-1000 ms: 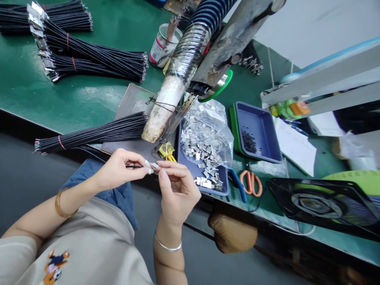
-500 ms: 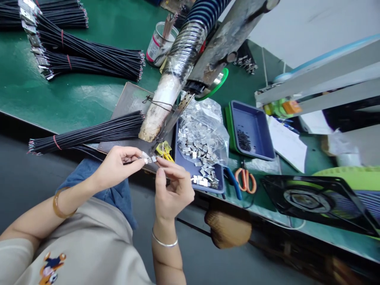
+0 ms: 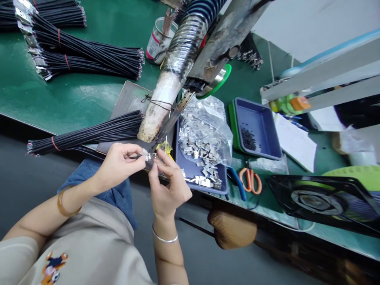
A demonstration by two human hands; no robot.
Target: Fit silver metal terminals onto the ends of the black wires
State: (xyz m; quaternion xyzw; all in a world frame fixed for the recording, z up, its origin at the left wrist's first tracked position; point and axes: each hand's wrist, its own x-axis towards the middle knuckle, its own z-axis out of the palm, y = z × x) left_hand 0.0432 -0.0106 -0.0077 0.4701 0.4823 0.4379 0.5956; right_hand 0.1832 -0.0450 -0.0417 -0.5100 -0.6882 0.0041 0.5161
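My left hand (image 3: 120,163) is closed in a pinch on a thin black cable just behind its end. A small silver USB connector (image 3: 151,156) sits at that end, between my two hands. My right hand (image 3: 170,183) has its thumb and index finger around the connector's far end, the other fingers curled. Behind my left hand lies a bundle of black cables (image 3: 89,130), tied with a red band. To the right, a blue tray (image 3: 190,166) holds many loose metal connector shells (image 3: 204,152) and a clear plastic bag (image 3: 219,130).
A white-tipped extraction hose (image 3: 154,107) and a metal tube (image 3: 219,59) hang over the bench. More tied cable bundles (image 3: 89,59) lie at back left. Right are a second blue tray (image 3: 264,126) with small black parts, orange-handled scissors (image 3: 251,180) and a black fan (image 3: 314,202).
My right hand has shifted slightly left, its fingers straighter. The two silver pieces, slightly apart before, now line up as one connector between my hands. The view has shifted a little.
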